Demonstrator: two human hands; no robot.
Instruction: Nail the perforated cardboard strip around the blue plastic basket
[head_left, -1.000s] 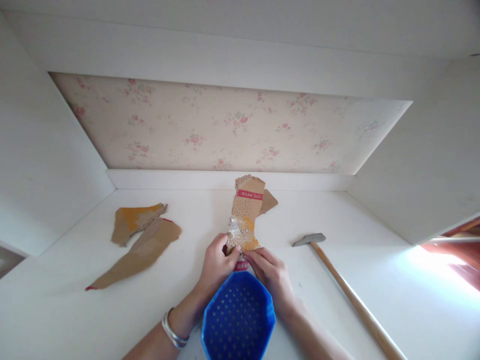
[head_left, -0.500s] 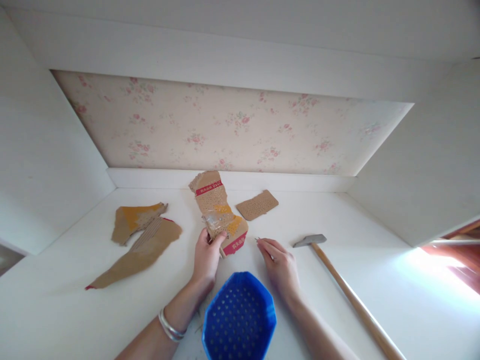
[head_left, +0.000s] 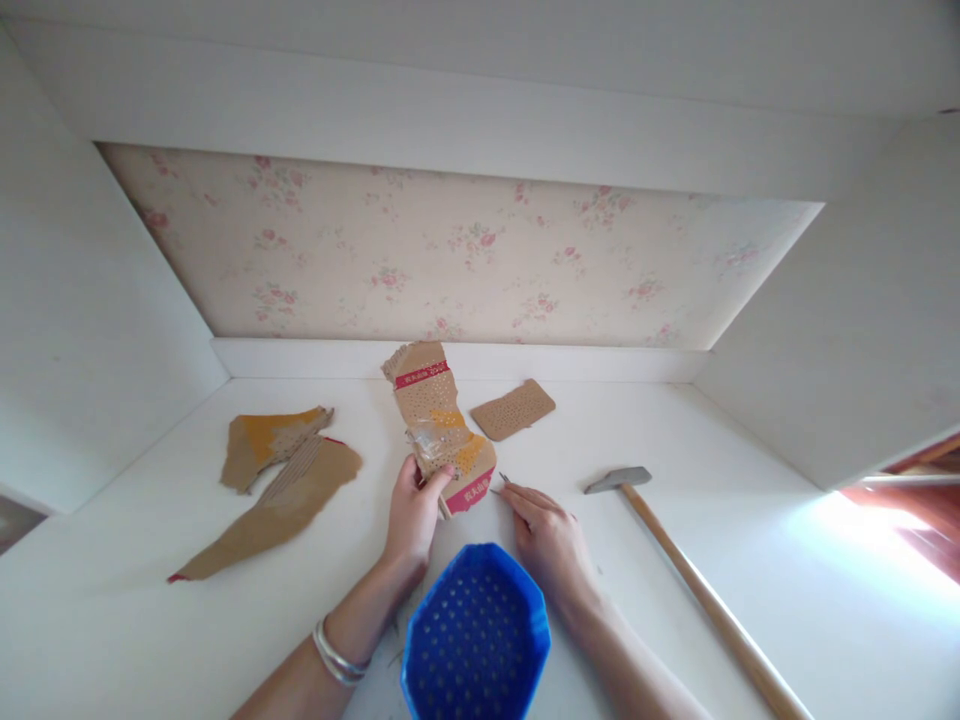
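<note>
My left hand (head_left: 412, 515) pinches the near end of a torn strip of brown cardboard (head_left: 437, 420) punched with small holes and marked with red bands; the strip lies on the white table (head_left: 135, 600). My right hand (head_left: 546, 540) is closed in a pinch on a small thin nail (head_left: 504, 479), its tip just right of the strip's red end. A blue perforated basket (head_left: 478, 640) stands right in front of me, between my wrists.
A hammer (head_left: 694, 580) with a long wooden handle lies to the right, head toward the strip. A small perforated cardboard piece (head_left: 516, 409) lies behind. Two larger torn cardboard pieces (head_left: 281, 490) lie at the left. Floral wallpaper backs the white alcove.
A second ago both hands pinched the strip's near end. My left hand then laid it down, turned leftward; my right hand drew away with the nail and has now come back toward the strip.
</note>
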